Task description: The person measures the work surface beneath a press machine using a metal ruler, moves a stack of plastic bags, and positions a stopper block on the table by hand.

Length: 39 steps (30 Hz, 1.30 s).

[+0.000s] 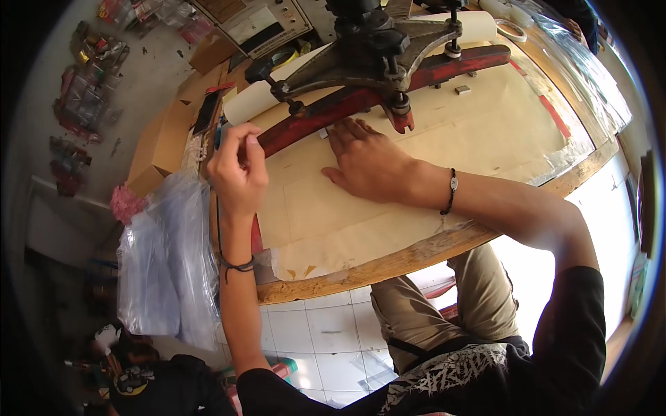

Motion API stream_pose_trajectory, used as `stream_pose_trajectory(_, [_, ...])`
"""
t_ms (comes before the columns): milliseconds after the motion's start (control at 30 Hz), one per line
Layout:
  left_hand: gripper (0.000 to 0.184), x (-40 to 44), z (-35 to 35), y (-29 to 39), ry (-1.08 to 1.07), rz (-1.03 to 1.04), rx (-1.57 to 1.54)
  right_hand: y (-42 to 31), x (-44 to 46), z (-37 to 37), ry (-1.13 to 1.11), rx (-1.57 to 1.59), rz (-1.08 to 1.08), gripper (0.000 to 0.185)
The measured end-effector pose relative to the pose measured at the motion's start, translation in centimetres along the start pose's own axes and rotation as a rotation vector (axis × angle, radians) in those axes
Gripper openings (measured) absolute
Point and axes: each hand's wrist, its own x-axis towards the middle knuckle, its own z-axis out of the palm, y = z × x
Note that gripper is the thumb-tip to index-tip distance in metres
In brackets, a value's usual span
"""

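Note:
My left hand is raised at the left edge of the worktable, its fingers curled in and the thumb laid near them. It is close to the left end of a long red metal bar; whatever is in the fingers, if anything, is hidden. My right hand lies flat, palm down, on a tan sheet, with thumb spread and fingertips reaching up to the bar. Beside those fingertips lies a small pale piece. Above the bar sits a dark metal press frame with bolts and knobs.
A small metal block rests on the sheet. Behind the press are a pale roll and a control box. Clear plastic sheets hang at the table's left, near a cardboard box. Another person is at lower left.

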Motion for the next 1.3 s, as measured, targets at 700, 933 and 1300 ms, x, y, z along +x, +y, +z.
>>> stream_pose_trajectory(700, [0.035,-3.7,-0.5,-11.6,-0.454,-0.421,-0.105,0.3,0.1,0.3,-0.015,0.035,0.009,0.065])
stream_pose_trajectory(933, [0.036,-3.1,-0.7,-10.9,-0.476,-0.343,0.079,0.5,0.2,-0.5,-0.103,0.116,0.024,0.067])
stream_pose_trajectory(1300, [0.044,-3.5,0.4,-12.1,-0.371,-0.14,0.283,0.5,0.0,-0.1,-0.083,0.107,0.018,0.067])
